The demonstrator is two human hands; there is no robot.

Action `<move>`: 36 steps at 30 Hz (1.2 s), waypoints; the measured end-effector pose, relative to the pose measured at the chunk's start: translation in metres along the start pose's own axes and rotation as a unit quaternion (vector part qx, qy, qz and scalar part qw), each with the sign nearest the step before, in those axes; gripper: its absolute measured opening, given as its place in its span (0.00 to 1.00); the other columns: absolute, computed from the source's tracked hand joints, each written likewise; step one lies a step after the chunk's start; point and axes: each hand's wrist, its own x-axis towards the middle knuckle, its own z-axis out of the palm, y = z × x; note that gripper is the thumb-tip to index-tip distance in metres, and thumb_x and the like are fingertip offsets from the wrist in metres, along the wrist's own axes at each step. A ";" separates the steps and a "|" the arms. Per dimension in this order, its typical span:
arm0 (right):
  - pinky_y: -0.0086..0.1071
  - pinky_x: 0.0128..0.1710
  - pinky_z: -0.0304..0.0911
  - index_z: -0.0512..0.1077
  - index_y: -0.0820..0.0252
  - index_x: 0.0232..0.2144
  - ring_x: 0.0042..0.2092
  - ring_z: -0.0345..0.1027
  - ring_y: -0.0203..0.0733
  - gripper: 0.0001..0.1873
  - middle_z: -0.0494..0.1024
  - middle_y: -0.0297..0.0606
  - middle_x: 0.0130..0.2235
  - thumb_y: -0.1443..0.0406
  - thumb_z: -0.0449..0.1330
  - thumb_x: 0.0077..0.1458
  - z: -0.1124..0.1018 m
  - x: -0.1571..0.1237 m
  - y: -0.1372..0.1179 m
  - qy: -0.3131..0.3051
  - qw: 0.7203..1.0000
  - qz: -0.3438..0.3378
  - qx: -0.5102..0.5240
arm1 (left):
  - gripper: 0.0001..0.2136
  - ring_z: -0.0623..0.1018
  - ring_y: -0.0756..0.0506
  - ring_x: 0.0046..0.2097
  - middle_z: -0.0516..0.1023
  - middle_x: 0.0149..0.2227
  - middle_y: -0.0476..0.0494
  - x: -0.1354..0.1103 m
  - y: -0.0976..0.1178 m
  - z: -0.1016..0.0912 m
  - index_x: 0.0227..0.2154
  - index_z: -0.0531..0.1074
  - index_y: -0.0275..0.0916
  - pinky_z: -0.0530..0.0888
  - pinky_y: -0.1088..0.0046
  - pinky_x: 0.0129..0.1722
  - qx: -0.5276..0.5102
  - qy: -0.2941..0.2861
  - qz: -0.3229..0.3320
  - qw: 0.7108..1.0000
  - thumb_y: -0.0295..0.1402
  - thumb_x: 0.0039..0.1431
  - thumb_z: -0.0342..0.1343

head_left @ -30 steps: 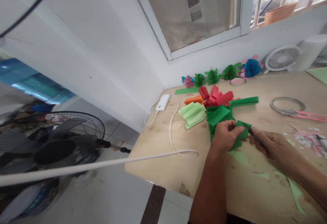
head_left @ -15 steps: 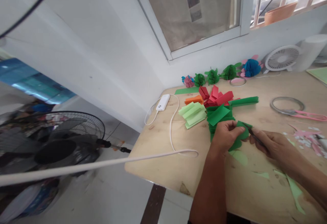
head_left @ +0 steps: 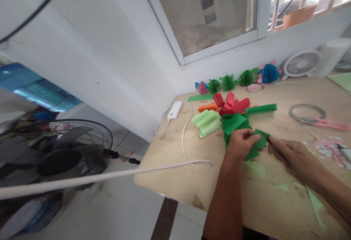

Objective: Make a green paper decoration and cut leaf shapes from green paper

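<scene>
The left forearm point(head_left: 225, 203) rises over the near edge of the plywood worktop point(head_left: 170, 170), and the right forearm point(head_left: 326, 185) comes in from its lower right corner. The left hand point(head_left: 240, 145) curls, its fingers point(head_left: 248, 134) clenched on a folded green paper point(head_left: 257, 145) near the worktop's middle, touching a stack of green paper point(head_left: 234, 123). The right hand point(head_left: 294, 156) pinches a thin dark blade point(head_left: 274, 147) whose tip meets that paper. Beyond them lie crisp pleated red paper point(head_left: 236, 105) and a lime paper fan point(head_left: 206, 123). Pink-handled scissors point(head_left: 326, 124) rest near the right edge, and pale green offcuts point(head_left: 256, 168) lie just below the hands.
</scene>
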 end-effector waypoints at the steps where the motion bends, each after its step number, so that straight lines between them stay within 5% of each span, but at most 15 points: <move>1: 0.31 0.19 0.48 0.66 0.56 0.16 0.19 0.49 0.34 0.35 0.59 0.30 0.15 0.32 0.49 0.39 0.000 0.000 0.000 -0.001 1.000 0.001 -0.002 | 0.19 0.70 0.53 0.22 0.70 0.22 0.50 0.001 0.000 0.000 0.22 0.67 0.36 0.68 0.75 0.24 0.004 0.002 0.001 1.000 0.45 0.36 0.66; 22: 0.32 0.21 0.44 0.60 0.55 0.14 0.19 0.46 0.33 0.35 0.55 0.28 0.14 0.31 0.46 0.41 -0.001 -0.002 0.001 -0.027 0.999 0.029 -0.001 | 0.17 0.71 0.52 0.22 0.72 0.22 0.48 0.001 -0.001 -0.008 0.21 0.68 0.35 0.67 0.76 0.22 0.031 -0.047 0.008 0.998 0.44 0.40 0.64; 36: 0.31 0.20 0.43 0.65 0.57 0.16 0.18 0.45 0.32 0.36 0.55 0.27 0.13 0.32 0.47 0.42 -0.001 -0.003 -0.004 -0.038 0.999 0.020 -0.010 | 0.16 0.68 0.54 0.21 0.70 0.21 0.50 -0.002 0.004 -0.008 0.21 0.68 0.35 0.66 0.77 0.22 0.016 -0.041 -0.009 0.999 0.41 0.37 0.65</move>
